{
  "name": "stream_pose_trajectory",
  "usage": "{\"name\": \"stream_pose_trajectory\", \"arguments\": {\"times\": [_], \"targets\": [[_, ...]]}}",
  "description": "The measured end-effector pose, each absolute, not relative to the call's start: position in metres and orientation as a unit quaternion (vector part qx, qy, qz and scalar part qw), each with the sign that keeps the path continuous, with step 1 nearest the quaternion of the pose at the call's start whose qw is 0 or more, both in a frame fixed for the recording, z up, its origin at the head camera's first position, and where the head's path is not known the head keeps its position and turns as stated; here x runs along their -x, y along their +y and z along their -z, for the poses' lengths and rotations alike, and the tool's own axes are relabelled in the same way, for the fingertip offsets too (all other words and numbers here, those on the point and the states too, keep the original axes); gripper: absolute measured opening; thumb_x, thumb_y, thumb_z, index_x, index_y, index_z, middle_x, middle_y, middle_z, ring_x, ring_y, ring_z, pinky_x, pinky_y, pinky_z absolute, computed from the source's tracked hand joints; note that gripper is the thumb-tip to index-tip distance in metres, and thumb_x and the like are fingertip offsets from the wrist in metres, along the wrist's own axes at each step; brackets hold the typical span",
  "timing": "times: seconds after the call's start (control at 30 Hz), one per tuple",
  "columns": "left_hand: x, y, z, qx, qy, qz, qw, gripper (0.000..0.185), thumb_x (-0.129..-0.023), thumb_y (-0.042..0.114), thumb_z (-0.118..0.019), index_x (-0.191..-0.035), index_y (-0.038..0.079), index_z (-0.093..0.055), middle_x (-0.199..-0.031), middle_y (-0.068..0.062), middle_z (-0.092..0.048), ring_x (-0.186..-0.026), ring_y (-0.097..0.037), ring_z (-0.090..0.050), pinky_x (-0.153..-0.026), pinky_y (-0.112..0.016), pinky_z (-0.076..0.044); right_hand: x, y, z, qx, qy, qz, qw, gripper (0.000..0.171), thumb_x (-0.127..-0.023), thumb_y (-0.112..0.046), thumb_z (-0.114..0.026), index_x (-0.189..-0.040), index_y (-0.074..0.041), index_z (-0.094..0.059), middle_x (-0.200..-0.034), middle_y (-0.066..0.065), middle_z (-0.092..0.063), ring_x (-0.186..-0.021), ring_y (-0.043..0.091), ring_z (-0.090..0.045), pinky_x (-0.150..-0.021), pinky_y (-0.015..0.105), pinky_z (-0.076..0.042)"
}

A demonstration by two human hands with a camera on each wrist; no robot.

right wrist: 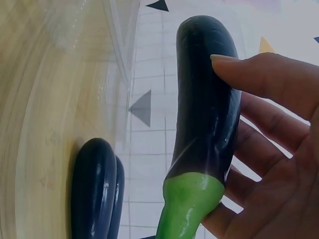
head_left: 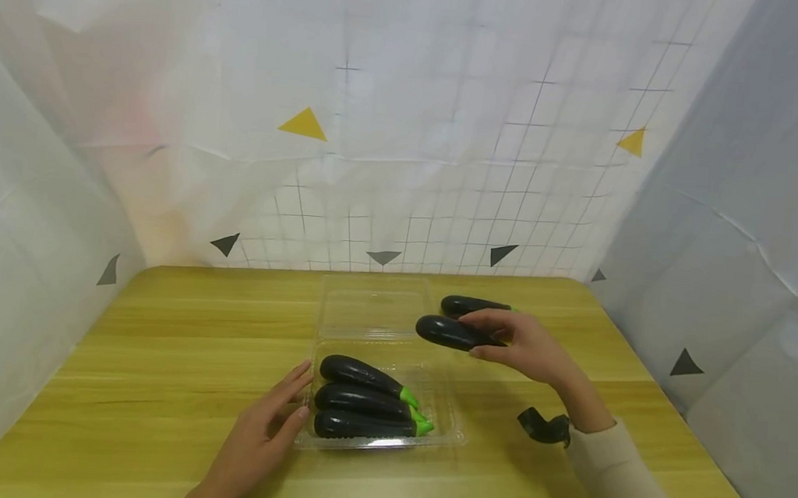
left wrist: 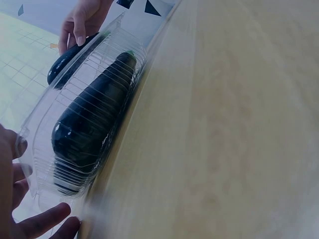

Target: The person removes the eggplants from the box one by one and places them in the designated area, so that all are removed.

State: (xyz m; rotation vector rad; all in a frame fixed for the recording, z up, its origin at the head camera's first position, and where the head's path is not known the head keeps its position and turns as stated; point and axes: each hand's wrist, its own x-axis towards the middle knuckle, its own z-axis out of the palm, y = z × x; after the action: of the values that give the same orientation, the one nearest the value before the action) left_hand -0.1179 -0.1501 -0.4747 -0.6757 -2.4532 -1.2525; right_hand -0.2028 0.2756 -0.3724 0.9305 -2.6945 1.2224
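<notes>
My right hand (head_left: 525,345) pinches a dark eggplant (head_left: 452,333) between thumb and fingers, raised above the table. The right wrist view shows its green stem end (right wrist: 192,191), with the thumb on the dark skin. A clear plastic clamshell box (head_left: 453,410) stands in front of me with its lid (head_left: 375,310) folded back. Three eggplants (head_left: 362,400) lie side by side in it, green stems to the right. My left hand (head_left: 261,430) is at the box's left edge, fingers loosely extended, fingertips right at the rim.
Behind the held eggplant, more eggplants (right wrist: 94,189) lie together on the wooden table (head_left: 172,356), right of the lid. A black band (head_left: 543,426) shows by the right wrist. White sheeting (head_left: 403,195) with grid lines and triangles encloses the back and sides.
</notes>
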Motion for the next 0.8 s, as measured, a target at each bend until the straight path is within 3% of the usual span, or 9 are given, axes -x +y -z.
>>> {"name": "stream_pose_trajectory", "arguments": {"times": [0.6,0.8], "targets": [[0.118,-0.151,0.475,0.237,-0.854,0.436,0.153,0.049,-0.104,0.015,-0.066,-0.152,0.018,-0.055,-0.161,0.001,-0.044,-0.117,-0.018,-0.067,-0.103,-0.056,-0.048,0.215,0.294,0.382,-0.262,-0.884,-0.388,0.018,0.043,-0.091,-0.013,-0.083,-0.132,-0.009,-0.070,-0.126,0.011,-0.070,-0.114,0.030,-0.066,-0.091,0.048,-0.057],[0.118,-0.150,0.475,0.236,-0.855,0.435,0.152,0.048,-0.104,0.015,-0.066,-0.150,0.012,-0.057,-0.161,0.003,-0.044,-0.118,-0.018,-0.067,-0.105,-0.057,-0.046,0.220,0.300,0.388,-0.259,-0.884,-0.388,0.013,0.043,-0.092,-0.012,-0.082,-0.132,-0.008,-0.069,-0.127,0.012,-0.070,-0.115,0.030,-0.065,-0.090,0.047,-0.057]]}}
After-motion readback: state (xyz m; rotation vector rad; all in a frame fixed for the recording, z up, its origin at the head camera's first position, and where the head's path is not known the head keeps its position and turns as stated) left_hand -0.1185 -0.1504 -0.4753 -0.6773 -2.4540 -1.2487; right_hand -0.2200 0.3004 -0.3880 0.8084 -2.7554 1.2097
